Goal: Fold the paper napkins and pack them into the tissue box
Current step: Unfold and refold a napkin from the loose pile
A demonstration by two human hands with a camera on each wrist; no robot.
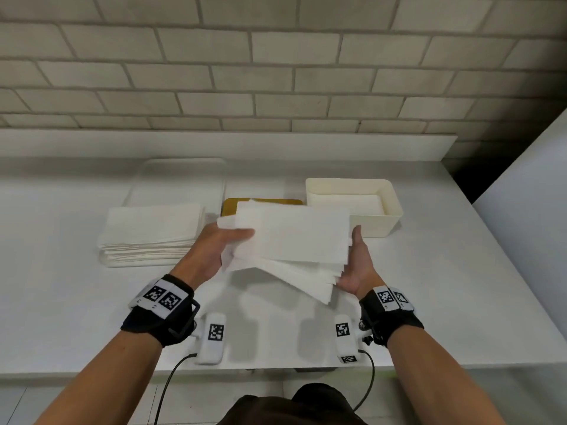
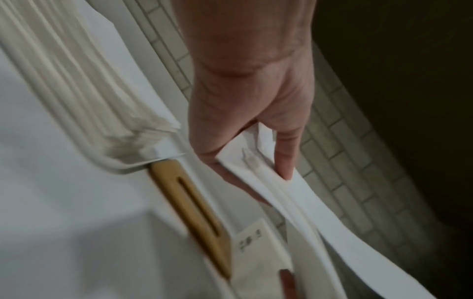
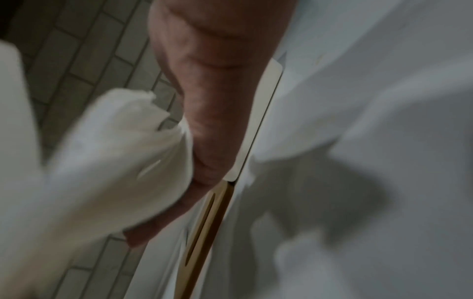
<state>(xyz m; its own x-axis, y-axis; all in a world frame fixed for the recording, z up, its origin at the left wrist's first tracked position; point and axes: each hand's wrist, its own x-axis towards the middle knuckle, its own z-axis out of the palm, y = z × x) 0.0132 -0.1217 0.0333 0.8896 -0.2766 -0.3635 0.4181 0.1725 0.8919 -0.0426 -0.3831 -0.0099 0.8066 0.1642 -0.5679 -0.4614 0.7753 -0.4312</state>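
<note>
Hands hold a loose bundle of folded napkins point(image 1: 291, 240) above the worktop point(image 1: 460, 286): the left hand point(image 1: 211, 253) pinches one end, thumb on top, and the right hand point(image 1: 357, 265) grips the other, fingers curled underneath. Its layers are fanned and uneven. Behind it stands the cream tissue box point(image 1: 389, 216), partly filled.
</note>
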